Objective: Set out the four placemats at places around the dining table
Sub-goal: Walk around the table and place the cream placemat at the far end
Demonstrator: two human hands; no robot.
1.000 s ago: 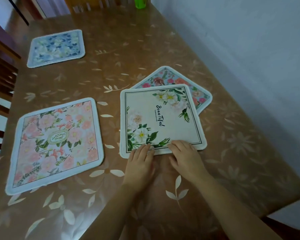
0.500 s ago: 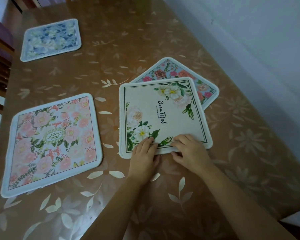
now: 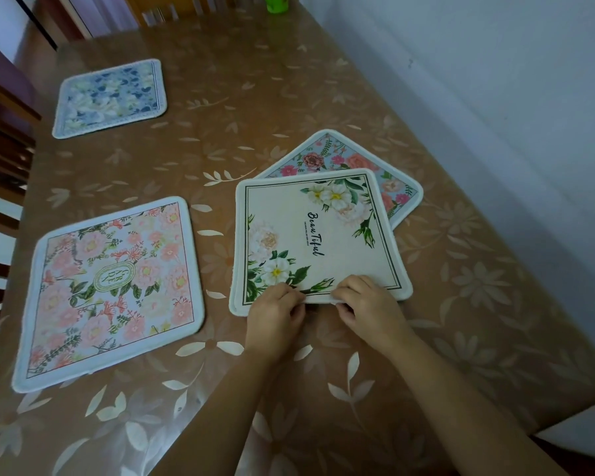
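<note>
Near the table's (image 3: 478,297) right edge, cream mat (image 3: 316,235) lies skewed atop rose mat (image 3: 340,156). Left hand (image 3: 275,317) and right hand (image 3: 368,310) pinch its near edge, fingers curled, hem slightly raised. Looks thin, limp and light; best held at two edge points. Pink mat (image 3: 110,290) and blue mat (image 3: 110,97) lie along left edge. Green cup (image 3: 277,3), far edge: contents unseen.
</note>
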